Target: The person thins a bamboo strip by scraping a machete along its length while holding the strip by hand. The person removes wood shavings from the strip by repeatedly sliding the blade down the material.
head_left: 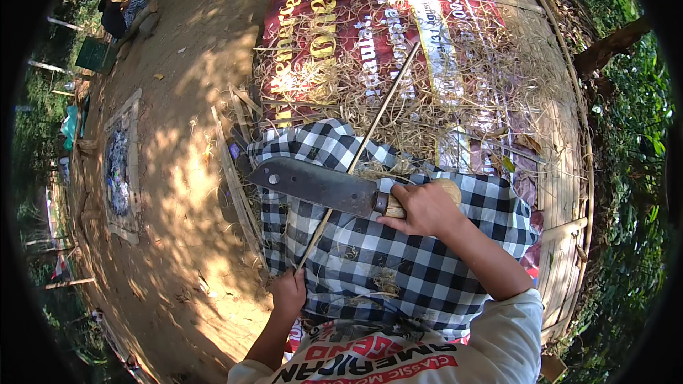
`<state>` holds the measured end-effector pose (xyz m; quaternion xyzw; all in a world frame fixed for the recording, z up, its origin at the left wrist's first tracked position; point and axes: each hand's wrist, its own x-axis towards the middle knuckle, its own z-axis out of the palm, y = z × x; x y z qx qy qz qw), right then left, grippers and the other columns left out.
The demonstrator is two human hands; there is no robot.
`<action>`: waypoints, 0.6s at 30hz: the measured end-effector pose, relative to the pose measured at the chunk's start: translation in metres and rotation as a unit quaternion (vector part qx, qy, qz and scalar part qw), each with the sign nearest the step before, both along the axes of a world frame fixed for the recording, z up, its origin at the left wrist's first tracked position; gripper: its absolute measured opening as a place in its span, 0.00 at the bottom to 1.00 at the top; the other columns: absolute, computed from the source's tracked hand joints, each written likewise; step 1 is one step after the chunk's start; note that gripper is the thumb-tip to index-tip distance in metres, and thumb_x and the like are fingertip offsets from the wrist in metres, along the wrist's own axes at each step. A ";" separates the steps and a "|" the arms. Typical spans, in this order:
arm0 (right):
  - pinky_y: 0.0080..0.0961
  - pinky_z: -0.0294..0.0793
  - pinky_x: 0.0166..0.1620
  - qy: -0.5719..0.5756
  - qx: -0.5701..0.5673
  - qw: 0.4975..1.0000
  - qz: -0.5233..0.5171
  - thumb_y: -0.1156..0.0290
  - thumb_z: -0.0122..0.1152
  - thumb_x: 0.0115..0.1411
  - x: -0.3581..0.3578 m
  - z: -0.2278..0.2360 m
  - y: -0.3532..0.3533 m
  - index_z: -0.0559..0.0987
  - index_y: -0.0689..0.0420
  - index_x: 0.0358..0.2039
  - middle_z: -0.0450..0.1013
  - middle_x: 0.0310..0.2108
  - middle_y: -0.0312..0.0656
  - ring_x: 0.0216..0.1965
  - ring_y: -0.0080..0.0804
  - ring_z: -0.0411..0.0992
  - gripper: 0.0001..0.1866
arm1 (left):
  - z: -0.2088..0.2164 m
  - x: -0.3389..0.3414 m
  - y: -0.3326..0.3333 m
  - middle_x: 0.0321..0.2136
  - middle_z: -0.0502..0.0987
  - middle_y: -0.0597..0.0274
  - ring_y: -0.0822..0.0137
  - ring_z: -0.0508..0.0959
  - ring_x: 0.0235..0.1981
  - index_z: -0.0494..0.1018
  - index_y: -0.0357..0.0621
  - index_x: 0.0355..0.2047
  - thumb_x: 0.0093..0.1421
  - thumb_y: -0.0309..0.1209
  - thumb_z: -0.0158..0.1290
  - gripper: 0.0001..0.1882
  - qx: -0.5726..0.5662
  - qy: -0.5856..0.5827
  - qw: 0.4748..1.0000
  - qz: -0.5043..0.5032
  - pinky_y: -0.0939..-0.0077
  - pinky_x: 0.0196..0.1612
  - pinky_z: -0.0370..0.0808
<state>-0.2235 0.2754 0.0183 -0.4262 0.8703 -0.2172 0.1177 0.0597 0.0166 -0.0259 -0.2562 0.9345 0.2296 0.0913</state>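
Observation:
My right hand (429, 210) is closed around the wooden handle of a machete (320, 183), whose broad dark blade points left across my lap. Under the blade runs a long thin bamboo strip (385, 98), slanting from lower left to upper right. Its near end is in my left hand (287, 291), fingers closed. Blade and strip cross over a black-and-white checked cloth (398, 263) that covers my legs. Whether the edge touches the strip, I cannot tell. Curly pale shavings (334, 50) lie thick beyond my knees.
A red printed banner (299, 11) is spread beneath the shavings on a bamboo platform (558, 121). Loose bamboo pieces (238, 192) lie along its left edge. To the left, a framed pit (122, 171) is set in the dirt ground (178, 99). Green plants (633, 142) grow at right.

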 end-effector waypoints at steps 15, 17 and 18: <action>0.33 0.72 0.24 0.127 0.048 0.989 0.055 0.40 0.62 0.52 -0.054 0.012 0.059 0.74 0.58 0.28 0.71 0.18 0.42 0.18 0.41 0.73 0.29 | 0.005 -0.009 0.003 0.13 0.71 0.42 0.41 0.76 0.19 0.71 0.36 0.24 0.62 0.38 0.51 0.17 0.001 0.021 1.000 -0.006 0.52 0.23 0.70; 0.34 0.72 0.25 0.152 0.058 0.986 0.030 0.40 0.63 0.51 -0.060 0.017 0.074 0.74 0.58 0.28 0.70 0.18 0.42 0.19 0.41 0.73 0.29 | 0.006 -0.009 0.004 0.13 0.71 0.43 0.41 0.75 0.19 0.71 0.36 0.23 0.62 0.38 0.52 0.17 0.004 0.028 1.000 -0.006 0.52 0.22 0.71; 0.34 0.73 0.26 0.155 0.111 0.981 -0.019 0.41 0.63 0.52 -0.063 0.028 0.082 0.74 0.58 0.29 0.72 0.19 0.44 0.20 0.43 0.75 0.28 | 0.006 -0.007 0.004 0.13 0.71 0.43 0.41 0.75 0.19 0.71 0.36 0.23 0.62 0.38 0.52 0.17 0.007 0.036 0.999 -0.005 0.53 0.22 0.71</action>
